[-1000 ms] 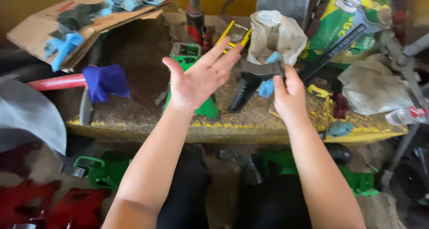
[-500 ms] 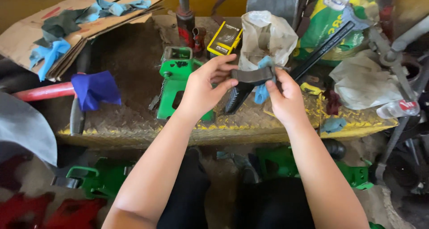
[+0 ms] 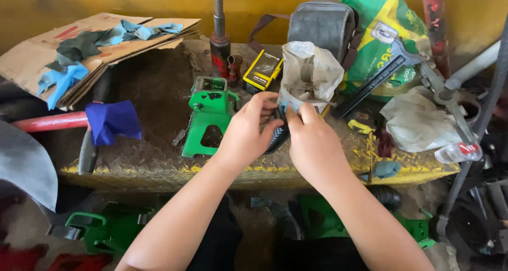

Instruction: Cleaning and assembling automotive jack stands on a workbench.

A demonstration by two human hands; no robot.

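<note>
Both hands meet over the middle of a dirty workbench (image 3: 159, 168). My left hand (image 3: 248, 131) and my right hand (image 3: 312, 139) together grip a small black ribbed object (image 3: 276, 136), mostly hidden between the fingers. Just behind the fingertips stands a crumpled, grimy plastic bag (image 3: 309, 72) with a bit of blue at its base. A green metal stand (image 3: 209, 115) sits on the bench directly left of my left hand.
Flattened cardboard with blue rags (image 3: 90, 43) lies at back left, a red-handled tool with a blue cloth (image 3: 108, 120) at left. A red bottle jack (image 3: 219, 43), yellow box (image 3: 263, 70), dark pouch (image 3: 325, 25), green sack (image 3: 389, 38), black wrench (image 3: 373, 86) and plastic bottle (image 3: 457, 152) crowd the back and right.
My left hand, open and raised a second ago, has come down onto the black object. Both hands have drawn together in front of the plastic bag.
</note>
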